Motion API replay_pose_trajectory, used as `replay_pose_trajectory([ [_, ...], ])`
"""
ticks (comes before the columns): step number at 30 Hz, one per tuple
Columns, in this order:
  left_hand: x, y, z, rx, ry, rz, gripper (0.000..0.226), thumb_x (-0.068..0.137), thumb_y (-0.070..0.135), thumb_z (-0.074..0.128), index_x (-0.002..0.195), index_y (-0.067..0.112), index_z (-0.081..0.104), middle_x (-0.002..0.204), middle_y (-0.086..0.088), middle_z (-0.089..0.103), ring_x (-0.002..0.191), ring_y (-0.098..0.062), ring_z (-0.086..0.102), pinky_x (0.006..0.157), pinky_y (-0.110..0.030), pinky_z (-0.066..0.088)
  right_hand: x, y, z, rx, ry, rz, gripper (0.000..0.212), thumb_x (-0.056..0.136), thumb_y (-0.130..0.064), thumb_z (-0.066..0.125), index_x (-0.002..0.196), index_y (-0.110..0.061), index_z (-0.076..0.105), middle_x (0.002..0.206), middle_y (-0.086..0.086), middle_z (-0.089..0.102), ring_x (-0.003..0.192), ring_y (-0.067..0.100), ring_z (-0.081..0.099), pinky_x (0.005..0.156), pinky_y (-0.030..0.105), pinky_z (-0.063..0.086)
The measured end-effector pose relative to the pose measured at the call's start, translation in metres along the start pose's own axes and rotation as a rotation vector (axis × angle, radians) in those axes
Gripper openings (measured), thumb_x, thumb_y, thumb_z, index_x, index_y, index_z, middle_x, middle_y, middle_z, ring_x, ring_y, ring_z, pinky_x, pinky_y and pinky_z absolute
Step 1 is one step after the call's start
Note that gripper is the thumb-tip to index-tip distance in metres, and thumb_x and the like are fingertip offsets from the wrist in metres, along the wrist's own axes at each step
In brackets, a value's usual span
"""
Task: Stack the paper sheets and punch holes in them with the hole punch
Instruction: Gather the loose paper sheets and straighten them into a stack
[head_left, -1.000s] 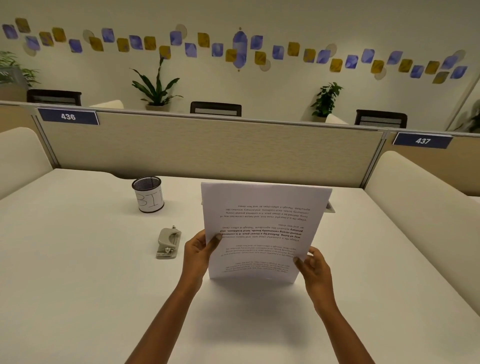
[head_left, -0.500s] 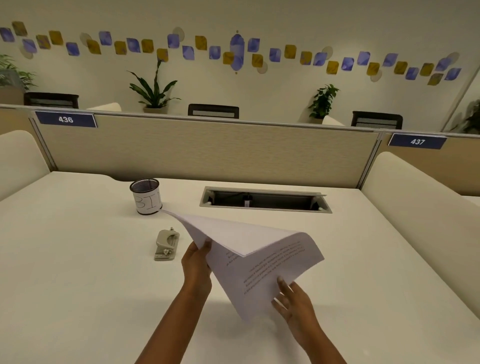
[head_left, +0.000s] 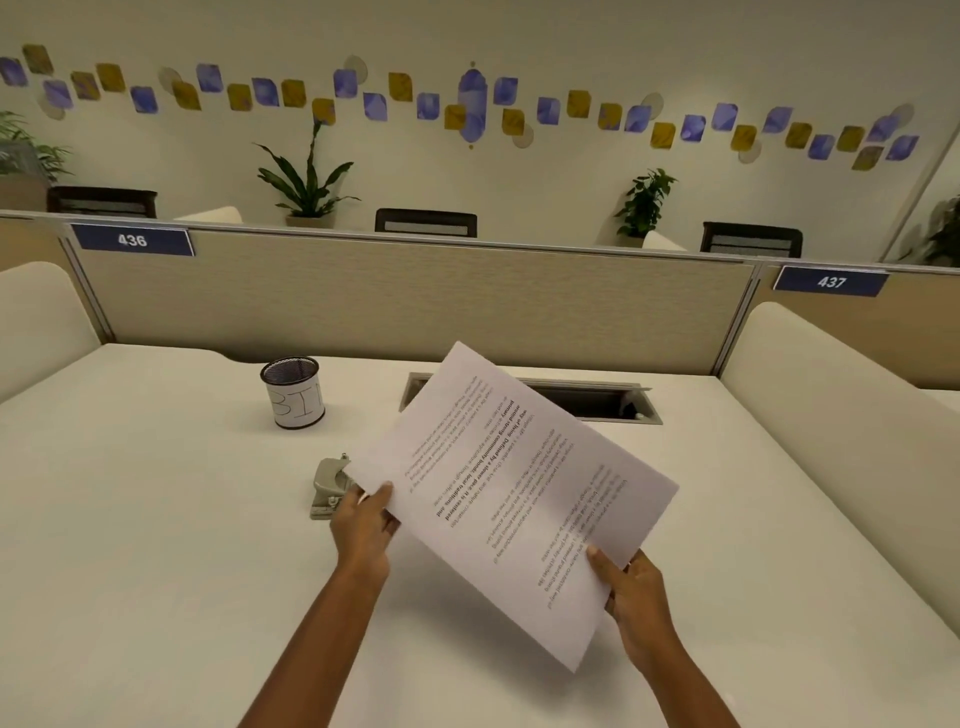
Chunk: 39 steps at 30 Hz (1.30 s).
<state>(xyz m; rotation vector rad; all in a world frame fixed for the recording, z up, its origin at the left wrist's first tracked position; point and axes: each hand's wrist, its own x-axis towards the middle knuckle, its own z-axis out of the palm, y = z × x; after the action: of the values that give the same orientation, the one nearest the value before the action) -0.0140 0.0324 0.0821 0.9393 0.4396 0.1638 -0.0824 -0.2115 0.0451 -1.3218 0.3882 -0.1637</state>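
Observation:
A stack of white printed paper sheets (head_left: 511, 488) hangs in the air above the white desk (head_left: 156, 545), turned at an angle with its text upside down. My left hand (head_left: 366, 525) pinches the stack's left edge. My right hand (head_left: 631, 587) grips the lower right edge, thumb on top. A small grey hole punch (head_left: 327, 486) lies on the desk just left of my left hand, partly hidden behind the paper's corner and my fingers.
A black mesh cup labelled "BIN" (head_left: 293, 392) stands behind the punch. An open cable slot (head_left: 597, 400) is set into the desk's back, before a beige partition (head_left: 415, 301). Cream side panels (head_left: 831, 410) flank the desk.
The sheets went from upright, to folded flat and bent, to a flat tilted stack rotated clockwise. My right hand moved to regrip the lower right edge.

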Motion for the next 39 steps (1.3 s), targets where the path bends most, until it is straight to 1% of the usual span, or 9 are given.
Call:
replay_pose_trajectory([
  [4, 0.017, 0.011, -0.010, 0.155, 0.013, 0.112, 0.031, 0.088, -0.001, 0.053, 0.118, 0.004, 0.053, 0.103, -0.004, 0.054, 0.096, -0.020, 0.049, 0.064, -0.024, 0.047, 0.006, -0.007, -0.013, -0.091, 0.033, -0.046, 0.015, 0.088, -0.004, 0.056, 0.101, -0.013, 0.057, 0.090, 0.005, 0.067, 0.079, 0.023, 0.065, 0.071, 0.037, 0.054],
  [7, 0.025, 0.012, -0.013, 0.396, -0.098, 0.221, 0.030, 0.087, 0.004, 0.057, 0.117, 0.006, 0.054, 0.083, 0.000, 0.057, 0.081, -0.012, 0.054, 0.066, -0.018, 0.041, 0.010, -0.014, -0.018, -0.140, 0.042, -0.108, 0.011, 0.088, -0.006, 0.057, 0.093, -0.014, 0.061, 0.086, 0.002, 0.068, 0.074, 0.018, 0.066, 0.055, 0.021, 0.055],
  [11, 0.031, 0.008, -0.009, 0.629, -0.200, 0.238, 0.025, 0.086, 0.007, 0.058, 0.111, 0.002, 0.059, 0.099, -0.012, 0.063, 0.072, -0.015, 0.059, 0.058, -0.022, 0.045, 0.013, -0.024, -0.014, -0.230, 0.040, -0.203, 0.014, 0.089, -0.004, 0.055, 0.084, -0.015, 0.063, 0.078, -0.002, 0.068, 0.062, 0.008, 0.066, 0.046, 0.012, 0.052],
  [14, 0.033, 0.007, -0.007, 0.624, -0.205, 0.280, 0.023, 0.086, 0.009, 0.059, 0.108, 0.005, 0.061, 0.100, -0.012, 0.065, 0.072, -0.017, 0.062, 0.057, -0.023, 0.050, 0.015, -0.027, -0.008, -0.276, 0.037, -0.267, 0.018, 0.090, -0.006, 0.054, 0.084, -0.021, 0.060, 0.081, 0.000, 0.066, 0.071, 0.017, 0.065, 0.051, 0.014, 0.056],
  [20, 0.036, 0.001, -0.012, 0.535, -0.283, 0.281, 0.030, 0.084, 0.002, 0.060, 0.113, 0.011, 0.059, 0.099, 0.003, 0.064, 0.078, -0.004, 0.063, 0.051, -0.005, 0.051, 0.022, -0.022, -0.008, -0.261, 0.038, -0.284, 0.016, 0.088, -0.006, 0.057, 0.103, -0.012, 0.056, 0.094, 0.008, 0.064, 0.084, 0.028, 0.063, 0.060, 0.022, 0.056],
  [25, 0.038, -0.004, -0.016, 0.573, -0.240, 0.296, 0.024, 0.085, 0.005, 0.059, 0.108, 0.004, 0.063, 0.099, -0.003, 0.064, 0.074, -0.003, 0.061, 0.057, -0.011, 0.049, 0.024, -0.018, -0.008, -0.217, 0.057, -0.266, 0.018, 0.088, -0.004, 0.057, 0.103, -0.012, 0.057, 0.098, 0.010, 0.064, 0.090, 0.031, 0.060, 0.070, 0.030, 0.053],
  [30, 0.035, -0.001, -0.014, 0.536, -0.288, 0.301, 0.024, 0.083, 0.004, 0.061, 0.103, 0.018, 0.063, 0.100, 0.002, 0.065, 0.079, -0.008, 0.063, 0.064, -0.016, 0.049, 0.031, -0.020, -0.007, -0.213, 0.100, -0.293, 0.018, 0.088, -0.004, 0.056, 0.103, -0.014, 0.056, 0.092, 0.003, 0.063, 0.089, 0.030, 0.059, 0.073, 0.032, 0.051],
  [34, 0.032, -0.008, -0.012, 0.608, -0.363, 0.238, 0.023, 0.082, 0.003, 0.062, 0.102, 0.015, 0.062, 0.102, -0.004, 0.064, 0.088, -0.024, 0.061, 0.075, -0.028, 0.051, 0.036, -0.014, -0.013, -0.248, 0.135, -0.276, 0.028, 0.088, -0.004, 0.056, 0.116, -0.006, 0.054, 0.107, 0.012, 0.062, 0.103, 0.037, 0.059, 0.081, 0.040, 0.051],
  [39, 0.025, -0.018, -0.005, 0.538, -0.330, 0.219, 0.013, 0.087, 0.007, 0.057, 0.098, 0.007, 0.063, 0.092, -0.003, 0.067, 0.079, -0.018, 0.063, 0.059, -0.017, 0.055, 0.042, 0.002, -0.018, -0.289, 0.291, -0.185, 0.053, 0.087, -0.006, 0.060, 0.135, -0.009, 0.038, 0.140, 0.017, 0.045, 0.130, 0.035, 0.041, 0.105, 0.050, 0.038],
])
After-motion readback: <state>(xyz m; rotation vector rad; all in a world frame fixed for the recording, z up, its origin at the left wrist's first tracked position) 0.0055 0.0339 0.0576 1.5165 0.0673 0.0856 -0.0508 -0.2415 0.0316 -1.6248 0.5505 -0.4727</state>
